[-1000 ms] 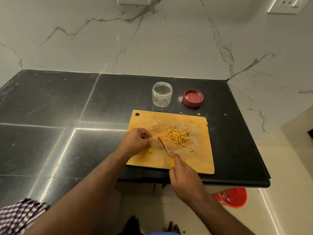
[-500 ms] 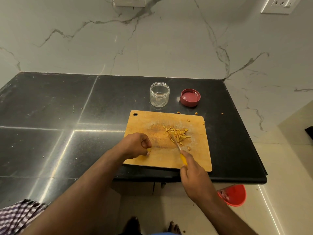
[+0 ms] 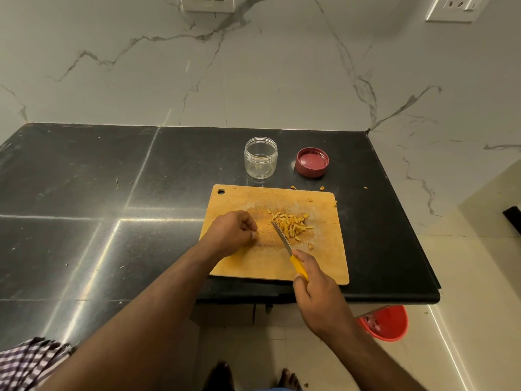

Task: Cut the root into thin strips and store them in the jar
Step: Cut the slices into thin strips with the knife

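A wooden cutting board [image 3: 270, 266] lies on the black counter. On it sits a pile of yellow root strips [image 3: 291, 225]. My right hand [image 3: 318, 294] grips a knife [image 3: 282, 239] by its yellow handle, and the blade lies along the left edge of the pile. My left hand [image 3: 232, 232] rests on the board left of the blade with its fingers curled shut; the small root piece seen beside it earlier is now hidden inside them. The clear jar [image 3: 260, 156] stands open behind the board, and nothing shows inside it. Its red lid [image 3: 312, 161] lies upside down to its right.
A few root bits [image 3: 310, 199] lie scattered at the board's far right edge and on the counter behind it. The counter [image 3: 84, 221] ends just right of the board. A red bucket [image 3: 387, 323] stands on the floor below. A checked cloth [image 3: 25, 362] is at bottom left.
My left hand closed over the small root piece that lay beside it. The knife swung right to the pile and now lies along its left edge.
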A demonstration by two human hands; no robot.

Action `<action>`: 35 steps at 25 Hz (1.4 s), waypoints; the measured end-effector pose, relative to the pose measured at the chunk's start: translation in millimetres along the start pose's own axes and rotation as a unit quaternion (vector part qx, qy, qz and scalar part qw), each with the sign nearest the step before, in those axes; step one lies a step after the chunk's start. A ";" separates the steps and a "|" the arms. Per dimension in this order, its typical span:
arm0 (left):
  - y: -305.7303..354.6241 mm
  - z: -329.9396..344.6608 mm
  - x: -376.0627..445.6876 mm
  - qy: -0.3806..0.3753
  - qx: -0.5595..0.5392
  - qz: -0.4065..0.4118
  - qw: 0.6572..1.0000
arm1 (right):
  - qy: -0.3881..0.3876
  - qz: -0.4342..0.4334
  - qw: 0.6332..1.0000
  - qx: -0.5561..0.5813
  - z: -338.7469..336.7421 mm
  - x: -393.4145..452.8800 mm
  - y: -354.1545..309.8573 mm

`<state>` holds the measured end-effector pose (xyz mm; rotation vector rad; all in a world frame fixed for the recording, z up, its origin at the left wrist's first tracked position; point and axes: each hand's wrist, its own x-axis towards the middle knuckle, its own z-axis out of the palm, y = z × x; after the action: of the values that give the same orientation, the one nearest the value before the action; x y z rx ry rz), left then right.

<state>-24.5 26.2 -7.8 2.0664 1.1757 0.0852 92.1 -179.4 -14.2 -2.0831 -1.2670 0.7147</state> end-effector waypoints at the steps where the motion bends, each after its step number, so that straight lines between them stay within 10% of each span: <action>1: 2.3 1.7 3.7 0.011 0.000 0.000 1.000 | 0.001 -0.002 1.000 0.002 0.1 1.1 -0.4; 35: -15.0 27.4 4.2 0.128 -0.036 -0.032 0.991 | -0.009 -0.067 0.993 -0.099 11.4 -2.4 -8.4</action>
<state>-22.0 18.4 -38.2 1.9939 1.3708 0.3665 78.2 -176.1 -15.6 -2.1241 -1.5259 0.5686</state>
